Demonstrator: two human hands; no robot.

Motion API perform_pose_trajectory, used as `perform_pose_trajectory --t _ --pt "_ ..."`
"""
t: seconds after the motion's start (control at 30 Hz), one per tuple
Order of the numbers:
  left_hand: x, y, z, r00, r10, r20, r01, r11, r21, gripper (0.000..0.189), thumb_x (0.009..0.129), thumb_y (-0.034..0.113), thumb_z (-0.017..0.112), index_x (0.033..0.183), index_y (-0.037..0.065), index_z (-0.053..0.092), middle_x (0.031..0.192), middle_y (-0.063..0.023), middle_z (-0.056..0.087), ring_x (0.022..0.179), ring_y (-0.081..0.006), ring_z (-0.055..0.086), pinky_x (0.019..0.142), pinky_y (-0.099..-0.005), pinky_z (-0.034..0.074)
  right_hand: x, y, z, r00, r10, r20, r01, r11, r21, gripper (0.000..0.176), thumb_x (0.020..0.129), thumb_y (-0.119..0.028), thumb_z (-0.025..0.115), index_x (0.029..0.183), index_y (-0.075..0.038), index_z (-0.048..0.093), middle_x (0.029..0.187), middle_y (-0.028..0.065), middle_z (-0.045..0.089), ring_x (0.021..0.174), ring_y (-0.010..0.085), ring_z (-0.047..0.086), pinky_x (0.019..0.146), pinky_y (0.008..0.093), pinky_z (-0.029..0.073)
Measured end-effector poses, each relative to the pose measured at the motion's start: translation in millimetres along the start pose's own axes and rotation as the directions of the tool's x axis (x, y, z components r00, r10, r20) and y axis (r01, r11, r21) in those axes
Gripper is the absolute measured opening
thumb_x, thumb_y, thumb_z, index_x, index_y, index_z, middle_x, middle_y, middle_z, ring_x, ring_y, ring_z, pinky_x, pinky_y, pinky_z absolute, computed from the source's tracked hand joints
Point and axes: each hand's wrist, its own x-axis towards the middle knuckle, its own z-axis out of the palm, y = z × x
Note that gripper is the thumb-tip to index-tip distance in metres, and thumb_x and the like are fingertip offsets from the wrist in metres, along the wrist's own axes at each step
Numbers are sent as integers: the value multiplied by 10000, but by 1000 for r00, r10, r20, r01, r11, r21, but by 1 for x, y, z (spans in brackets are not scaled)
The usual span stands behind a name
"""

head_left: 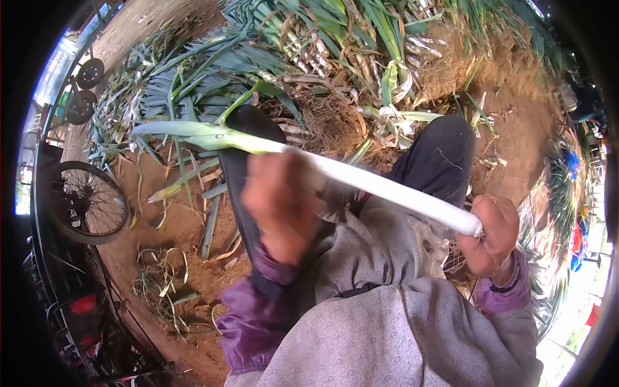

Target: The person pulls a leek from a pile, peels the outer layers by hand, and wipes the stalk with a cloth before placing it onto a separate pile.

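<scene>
A long leek point(387, 187) with a smooth white shank slants across my lap, its trimmed green top to the left and its root end to the right. My left hand point(280, 206), smeared by motion, is closed on the shank just below the green part. At the root end, my right hand point(493, 233) has its fingers curled in, holding the base. Thin pale roots point(455, 259) hang below that hand. What lies inside my right fist is partly hidden.
Heaped leeks point(213, 77) with green leaves lie ahead on the dirt floor, and more root clumps point(329, 119) sit near my knees. Peeled leaf scraps point(164, 284) litter the ground at left, near a spoked wheel point(87, 201). Another leek pile point(560, 193) stands at right.
</scene>
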Motion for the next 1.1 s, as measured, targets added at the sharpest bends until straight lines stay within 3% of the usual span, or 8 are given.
perform_pose_trajectory --t 0.13,0.27,0.33,0.5,0.6,0.7,0.8,1.1 --pt "-28 66 -2 854 321 409 -95 870 -484 295 642 -4 585 935 -8 620 855 -151 553 646 -284 592 578 -371 488 2 7 -2 996 75 54 -77 996 33 164 686 -37 593 699 -24 430 559 120 376 440 313 416 442 390 309" --pt "-27 28 -55 906 -53 421 175 950 -257 209 662 -23 616 870 -14 600 757 -122 547 625 -234 568 559 -320 461 -8 17 1 972 223 66 -230 965 124 172 723 -37 593 703 -29 422 553 126 399 448 320 450 450 388 333" --pt "-39 16 -94 767 -542 344 624 754 -205 98 725 -34 579 821 -18 592 732 -68 572 626 -149 560 575 -281 446 -11 19 0 967 244 74 -252 957 141 165 728 -28 595 713 -18 431 559 130 432 459 305 480 455 365 352" --pt "-75 -35 -129 717 -697 24 697 717 -4 102 786 -29 595 886 -25 616 813 -60 635 670 -118 577 587 -256 450 -18 23 8 946 318 66 -325 923 205 164 726 -38 607 718 -13 445 566 140 455 457 289 490 458 344 360" --pt "-56 -3 -80 878 -349 -328 349 935 -62 123 823 16 650 934 -30 627 834 -89 654 701 -162 614 636 -273 495 -18 21 12 955 288 67 -296 938 181 175 711 -38 612 700 -14 438 551 137 438 439 292 469 451 362 352" --pt "-17 33 -48 988 5 154 -8 1000 21 193 773 4 658 959 -41 635 857 -131 655 765 -258 648 708 -346 537 -18 17 14 969 231 84 -242 959 151 178 695 -31 609 679 -16 432 539 132 420 424 289 451 441 372 335" --pt "-7 45 23 914 399 -71 -402 915 -34 288 680 11 644 966 -27 647 821 -135 629 751 -275 639 645 -364 521 -16 7 8 955 255 150 -278 949 151 127 675 -68 614 695 -20 498 582 110 475 495 289 476 497 368 333" --pt "9 -9 45 949 290 119 -271 950 -153 164 699 17 556 859 34 590 732 -113 550 622 -275 522 546 -382 426 -20 8 11 988 79 130 -103 976 192 266 631 -59 658 659 -42 395 545 93 367 410 275 376 433 368 303"
